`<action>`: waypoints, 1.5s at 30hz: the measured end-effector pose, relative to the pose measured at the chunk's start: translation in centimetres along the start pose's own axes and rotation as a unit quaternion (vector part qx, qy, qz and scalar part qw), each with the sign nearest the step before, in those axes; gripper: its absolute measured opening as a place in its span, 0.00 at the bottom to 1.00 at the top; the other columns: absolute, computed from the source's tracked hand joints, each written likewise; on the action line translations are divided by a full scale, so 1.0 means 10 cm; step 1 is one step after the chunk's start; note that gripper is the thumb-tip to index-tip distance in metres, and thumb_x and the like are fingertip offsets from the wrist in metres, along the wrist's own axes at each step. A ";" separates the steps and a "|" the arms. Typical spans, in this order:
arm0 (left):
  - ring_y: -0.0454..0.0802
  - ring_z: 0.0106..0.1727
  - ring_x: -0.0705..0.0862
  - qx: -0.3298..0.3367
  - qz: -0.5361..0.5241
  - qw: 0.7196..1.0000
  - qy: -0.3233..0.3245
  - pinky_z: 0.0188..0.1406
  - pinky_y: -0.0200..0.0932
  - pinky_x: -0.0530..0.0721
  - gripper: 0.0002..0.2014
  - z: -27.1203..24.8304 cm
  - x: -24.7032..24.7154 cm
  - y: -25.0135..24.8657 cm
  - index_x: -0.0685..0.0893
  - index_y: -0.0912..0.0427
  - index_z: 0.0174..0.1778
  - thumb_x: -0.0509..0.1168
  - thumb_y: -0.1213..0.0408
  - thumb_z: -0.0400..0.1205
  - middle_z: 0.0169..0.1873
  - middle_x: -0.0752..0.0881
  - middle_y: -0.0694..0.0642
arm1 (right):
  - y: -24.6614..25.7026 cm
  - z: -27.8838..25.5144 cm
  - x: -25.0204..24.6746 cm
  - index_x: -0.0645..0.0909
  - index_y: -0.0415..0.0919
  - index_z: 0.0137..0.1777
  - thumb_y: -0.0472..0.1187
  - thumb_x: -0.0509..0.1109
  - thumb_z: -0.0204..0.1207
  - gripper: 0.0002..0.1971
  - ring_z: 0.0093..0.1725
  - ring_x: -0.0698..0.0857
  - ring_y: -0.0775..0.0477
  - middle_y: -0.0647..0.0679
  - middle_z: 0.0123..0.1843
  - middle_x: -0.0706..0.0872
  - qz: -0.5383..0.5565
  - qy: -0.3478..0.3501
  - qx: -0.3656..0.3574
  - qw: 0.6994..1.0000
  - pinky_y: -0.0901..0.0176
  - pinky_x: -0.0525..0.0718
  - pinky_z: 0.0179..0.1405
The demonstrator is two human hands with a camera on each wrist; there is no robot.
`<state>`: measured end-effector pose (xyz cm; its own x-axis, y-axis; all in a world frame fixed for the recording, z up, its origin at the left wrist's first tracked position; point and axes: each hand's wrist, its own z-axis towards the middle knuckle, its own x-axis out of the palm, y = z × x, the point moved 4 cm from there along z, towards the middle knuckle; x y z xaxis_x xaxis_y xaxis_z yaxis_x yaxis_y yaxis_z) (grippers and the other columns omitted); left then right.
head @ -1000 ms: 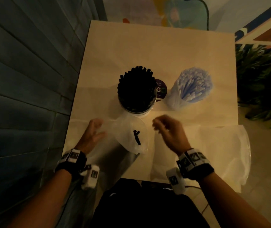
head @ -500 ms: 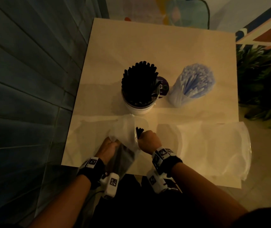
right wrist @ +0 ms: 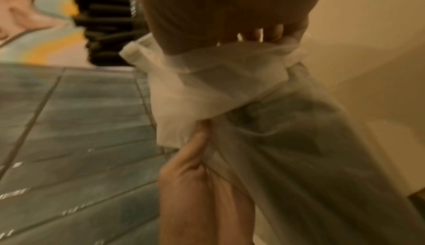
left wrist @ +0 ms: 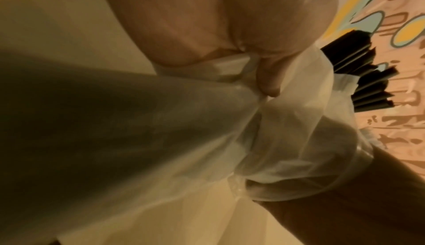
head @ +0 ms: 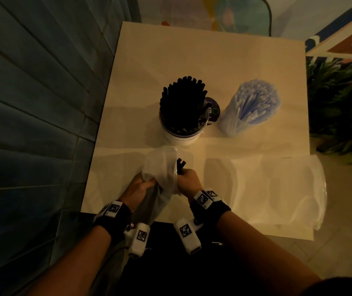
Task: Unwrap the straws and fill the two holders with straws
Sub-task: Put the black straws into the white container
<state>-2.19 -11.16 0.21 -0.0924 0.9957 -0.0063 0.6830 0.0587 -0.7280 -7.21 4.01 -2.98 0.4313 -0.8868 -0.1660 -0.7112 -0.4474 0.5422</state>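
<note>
A clear plastic bag (head: 160, 167) lies at the table's near edge with a few black straws (head: 180, 164) poking out of its mouth. My left hand (head: 141, 186) grips the bag's bunched body (left wrist: 207, 131). My right hand (head: 188, 180) is a fist around the black straws at the bag's mouth, with plastic draped over its fingers (right wrist: 264, 32). Behind stands a white holder (head: 179, 138) packed with black straws (head: 182, 103). To its right is a clear holder of blue-white straws (head: 252, 107).
An emptied plastic wrapper (head: 281, 189) lies flat at the near right of the beige table (head: 192, 60). A dark disc (head: 213, 111) sits between the holders. A tiled wall (head: 42, 103) runs along the left and a plant (head: 341, 99) stands right.
Both hands drew back toward the near edge and closed: the left took hold of the bag and the right took hold of the black straws at its mouth.
</note>
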 end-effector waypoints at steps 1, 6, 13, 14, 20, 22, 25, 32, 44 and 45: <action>0.44 0.60 0.87 0.010 0.003 1.000 -0.001 0.66 0.45 0.80 0.14 0.00 -0.01 -0.01 0.85 0.54 0.60 0.66 0.60 0.80 0.56 0.89 0.50 | 0.01 -0.02 0.00 0.82 0.44 0.31 0.44 0.75 0.74 0.12 0.36 0.83 0.49 0.46 0.35 0.86 0.005 0.003 0.002 1.000 0.57 0.79 0.38; 0.43 0.58 0.86 0.004 0.040 0.999 0.031 0.57 0.40 0.80 0.11 0.01 -0.03 -0.04 0.85 0.48 0.59 0.62 0.67 0.86 0.53 0.90 0.46 | -0.05 -0.06 0.03 0.84 0.42 0.32 0.44 0.76 0.72 0.10 0.32 0.80 0.50 0.47 0.33 0.86 0.067 -0.011 0.020 0.997 0.58 0.76 0.31; 0.50 0.59 0.87 0.031 0.086 0.995 0.046 0.61 0.53 0.81 0.16 0.02 -0.05 -0.10 0.86 0.51 0.60 0.67 0.49 0.80 0.54 0.90 0.52 | 0.05 -0.15 0.03 0.87 0.41 0.50 0.47 0.70 0.79 0.10 0.51 0.90 0.42 0.45 0.49 0.91 0.155 -0.061 -0.019 0.986 0.43 0.90 0.53; 0.50 0.59 0.87 0.033 0.086 0.994 0.055 0.61 0.53 0.82 0.20 0.02 -0.05 -0.10 0.87 0.52 0.59 0.67 0.44 0.78 0.53 0.90 0.53 | 0.06 -0.13 0.00 0.87 0.41 0.51 0.48 0.70 0.80 0.11 0.51 0.90 0.41 0.44 0.49 0.91 0.163 -0.066 -0.011 0.984 0.42 0.90 0.54; 0.28 0.55 0.84 0.059 0.102 0.991 0.062 0.53 0.27 0.77 0.08 0.03 0.03 -0.10 0.84 0.50 0.58 0.64 0.66 0.86 0.52 0.88 0.40 | 0.28 -0.17 -0.17 0.85 0.31 0.47 0.41 0.64 0.84 0.14 0.50 0.87 0.35 0.33 0.49 0.90 0.035 -0.061 -0.062 0.996 0.40 0.84 0.55; 0.18 0.52 0.81 0.074 0.114 0.989 0.062 0.49 0.16 0.74 0.13 -0.01 0.07 -0.13 0.81 0.43 0.56 0.63 0.69 0.86 0.50 0.85 0.33 | 0.33 -0.17 -0.24 0.85 0.27 0.50 0.41 0.64 0.85 0.15 0.48 0.86 0.38 0.32 0.48 0.89 0.043 -0.082 -0.070 0.993 0.43 0.84 0.52; 0.23 0.56 0.81 0.083 0.131 0.985 0.070 0.56 0.22 0.74 0.11 0.02 0.09 -0.10 0.80 0.41 0.57 0.65 0.64 0.86 0.54 0.84 0.37 | 0.37 -0.20 -0.34 0.86 0.34 0.43 0.41 0.68 0.82 0.12 0.39 0.83 0.45 0.41 0.39 0.87 0.113 -0.100 -0.064 0.986 0.53 0.82 0.41; 0.45 0.65 0.80 0.052 0.134 0.988 0.049 0.70 0.46 0.73 0.13 0.17 0.04 0.02 0.80 0.43 0.59 0.60 0.67 0.88 0.59 0.84 0.46 | 0.38 -0.29 -0.49 0.81 0.39 0.44 0.40 0.67 0.83 0.07 0.38 0.83 0.48 0.46 0.37 0.84 0.315 -0.105 -0.071 0.940 0.58 0.83 0.39; 0.48 0.71 0.77 0.042 0.135 0.990 0.012 0.70 0.44 0.70 0.17 0.38 -0.04 0.01 0.79 0.55 0.72 0.63 0.62 0.87 0.66 0.83 0.49 | 0.49 -0.26 -0.81 0.77 0.40 0.48 0.43 0.66 0.85 0.07 0.50 0.89 0.32 0.37 0.45 0.88 0.487 -0.071 -0.160 0.856 0.32 0.81 0.64; 0.48 0.71 0.78 0.041 0.138 0.989 0.020 0.68 0.43 0.71 0.17 0.41 -0.06 0.02 0.80 0.55 0.72 0.64 0.61 0.87 0.67 0.83 0.49 | 0.50 -0.28 -0.86 0.77 0.40 0.47 0.41 0.66 0.85 0.07 0.44 0.87 0.35 0.39 0.40 0.85 0.506 -0.079 -0.177 0.841 0.32 0.82 0.60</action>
<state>-4.94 -12.01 -2.72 0.1194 0.9754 -0.1854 0.6169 -0.2192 -0.7559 -12.95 9.70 3.49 -0.3947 -0.8095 0.4347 -0.4482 0.5826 0.6780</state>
